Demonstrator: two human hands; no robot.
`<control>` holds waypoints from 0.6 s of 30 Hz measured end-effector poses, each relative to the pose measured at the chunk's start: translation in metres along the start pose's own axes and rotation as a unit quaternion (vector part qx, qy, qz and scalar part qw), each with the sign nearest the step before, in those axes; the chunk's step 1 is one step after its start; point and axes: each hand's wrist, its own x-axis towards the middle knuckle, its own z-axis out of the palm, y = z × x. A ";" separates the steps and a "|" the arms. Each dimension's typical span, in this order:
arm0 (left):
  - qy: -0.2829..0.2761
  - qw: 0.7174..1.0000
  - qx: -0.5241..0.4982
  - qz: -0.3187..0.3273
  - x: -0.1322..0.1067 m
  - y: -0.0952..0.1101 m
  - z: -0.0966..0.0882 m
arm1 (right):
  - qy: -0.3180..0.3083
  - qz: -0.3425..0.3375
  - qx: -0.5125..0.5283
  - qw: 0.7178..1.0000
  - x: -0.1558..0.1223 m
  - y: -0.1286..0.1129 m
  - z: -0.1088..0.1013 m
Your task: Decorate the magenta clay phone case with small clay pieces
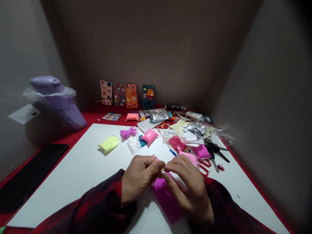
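Observation:
My left hand (138, 177) and my right hand (188, 185) meet over a white board (80, 169), fingertips pinched together on a tiny pale yellow bit of clay (162, 170). Under the hands lies a magenta phone case (167, 200), partly hidden by my right fingers. Both sleeves are red and black plaid.
Bags of clay lie beyond: yellow-green (109, 143), purple (128, 133), pink (149, 136). Wooden sticks (165, 140), scissors with red handles (204, 166), keys (215, 150) and plastic bags sit at right. Decorated phone cases (131, 95) lean on the back wall. A lilac container (60, 102) stands at left.

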 end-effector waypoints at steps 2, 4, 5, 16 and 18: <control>-0.003 1.000 0.004 0.001 -0.001 -0.001 0.001 | -0.002 -0.002 0.004 1.000 -0.001 0.001 0.001; 0.000 1.000 0.005 0.004 -0.001 -0.002 0.001 | -0.002 -0.003 0.008 1.000 -0.002 0.002 0.001; 0.005 1.000 0.004 0.007 -0.001 -0.001 0.000 | -0.001 -0.002 0.008 1.000 -0.002 0.002 0.001; 0.022 1.000 0.004 -0.002 -0.003 0.003 0.000 | 0.006 0.016 0.005 1.000 0.000 -0.002 0.000; 0.021 1.000 -0.009 -0.004 -0.003 0.003 -0.001 | 0.011 0.018 0.007 1.000 0.001 -0.003 -0.001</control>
